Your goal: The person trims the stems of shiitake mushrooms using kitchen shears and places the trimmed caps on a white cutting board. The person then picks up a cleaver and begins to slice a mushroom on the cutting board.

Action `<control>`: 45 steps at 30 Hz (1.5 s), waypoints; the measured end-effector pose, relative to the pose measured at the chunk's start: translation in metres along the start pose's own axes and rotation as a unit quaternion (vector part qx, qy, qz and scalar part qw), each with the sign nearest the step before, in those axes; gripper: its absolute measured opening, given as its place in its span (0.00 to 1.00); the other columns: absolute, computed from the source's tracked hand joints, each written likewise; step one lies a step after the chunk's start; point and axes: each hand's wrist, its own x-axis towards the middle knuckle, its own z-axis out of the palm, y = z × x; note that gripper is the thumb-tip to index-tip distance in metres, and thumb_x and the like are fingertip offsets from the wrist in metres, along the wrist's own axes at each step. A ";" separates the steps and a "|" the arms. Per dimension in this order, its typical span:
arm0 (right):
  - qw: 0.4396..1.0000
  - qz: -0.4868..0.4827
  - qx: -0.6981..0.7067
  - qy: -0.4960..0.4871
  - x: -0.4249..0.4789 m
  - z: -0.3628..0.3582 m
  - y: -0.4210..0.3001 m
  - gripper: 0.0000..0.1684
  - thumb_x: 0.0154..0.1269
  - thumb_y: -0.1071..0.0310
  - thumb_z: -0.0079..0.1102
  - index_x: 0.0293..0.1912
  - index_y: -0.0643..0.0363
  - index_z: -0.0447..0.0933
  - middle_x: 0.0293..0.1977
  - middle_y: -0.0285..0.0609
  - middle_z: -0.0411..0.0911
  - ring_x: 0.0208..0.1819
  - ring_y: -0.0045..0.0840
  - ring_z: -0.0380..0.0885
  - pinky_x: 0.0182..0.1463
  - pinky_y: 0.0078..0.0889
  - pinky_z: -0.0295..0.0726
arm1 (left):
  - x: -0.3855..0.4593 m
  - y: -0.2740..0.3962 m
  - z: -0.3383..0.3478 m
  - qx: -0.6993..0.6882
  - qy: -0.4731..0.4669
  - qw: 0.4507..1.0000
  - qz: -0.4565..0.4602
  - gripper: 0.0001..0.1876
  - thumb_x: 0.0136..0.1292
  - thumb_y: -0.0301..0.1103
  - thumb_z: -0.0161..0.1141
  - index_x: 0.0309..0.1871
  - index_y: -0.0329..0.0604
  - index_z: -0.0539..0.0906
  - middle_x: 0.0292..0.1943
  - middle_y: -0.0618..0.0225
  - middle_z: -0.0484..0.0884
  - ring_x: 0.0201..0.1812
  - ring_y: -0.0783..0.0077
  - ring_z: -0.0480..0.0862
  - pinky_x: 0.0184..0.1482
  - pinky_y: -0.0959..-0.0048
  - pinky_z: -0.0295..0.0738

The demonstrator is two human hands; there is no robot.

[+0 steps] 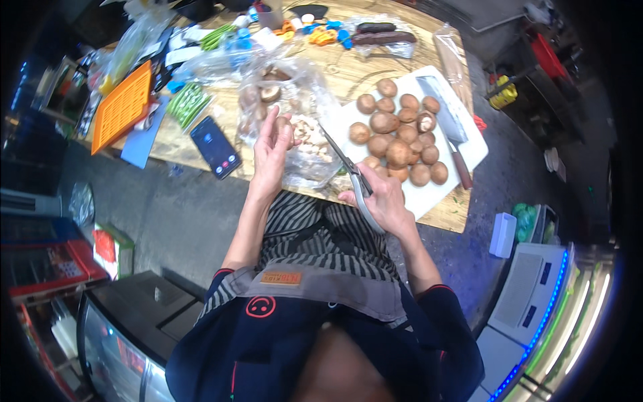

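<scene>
My left hand (271,156) holds a brown mushroom (284,126) in its fingers, above a clear plastic bag (319,93). In the bag lie more mushrooms (270,94) and a heap of pale cut stems (307,134). My right hand (384,196) grips a pair of scissors (359,183) by the handles, blades pointing up and left toward the bag. Whether the blades are parted is hard to tell. To the right, many brown mushroom caps (398,152) rest on a white cutting board (427,198); one shows its pale underside.
A cleaver (447,118) with a brown handle lies on the board's right side. Left of the bag are a smartphone (216,147), a pack of green beans (188,104) and an orange plastic basket (123,106). Wrapped dark vegetables (384,38) sit at the wooden table's (346,75) far side.
</scene>
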 end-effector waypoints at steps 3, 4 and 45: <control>0.986 0.130 0.099 0.047 -0.032 -0.013 0.000 0.32 0.55 0.54 0.71 0.52 0.66 0.73 0.25 0.43 0.77 0.26 0.29 0.78 0.30 0.29 0.75 | 0.006 0.008 0.048 0.190 -0.072 0.978 0.051 0.35 0.62 0.35 0.63 0.69 0.36 0.61 0.60 0.55 0.72 0.55 0.65 0.77 0.53 0.68 0.76; 0.978 0.139 0.127 0.087 -0.042 -0.013 0.003 0.33 0.56 0.54 0.71 0.53 0.66 0.73 0.26 0.41 0.77 0.27 0.25 0.77 0.30 0.27 0.74 | 0.011 0.014 0.070 0.261 -0.108 0.955 0.089 0.32 0.58 0.33 0.66 0.65 0.35 0.67 0.58 0.55 0.73 0.56 0.64 0.76 0.56 0.67 0.74; 0.991 0.103 0.067 -0.052 -0.022 0.014 -0.028 0.27 0.57 0.62 0.68 0.51 0.67 0.72 0.23 0.47 0.75 0.24 0.34 0.76 0.29 0.32 0.73 | -0.002 -0.035 -0.024 -0.500 -0.134 0.842 -0.153 0.22 0.71 0.41 0.48 0.62 0.37 0.67 0.54 0.51 0.75 0.57 0.54 0.76 0.58 0.53 0.74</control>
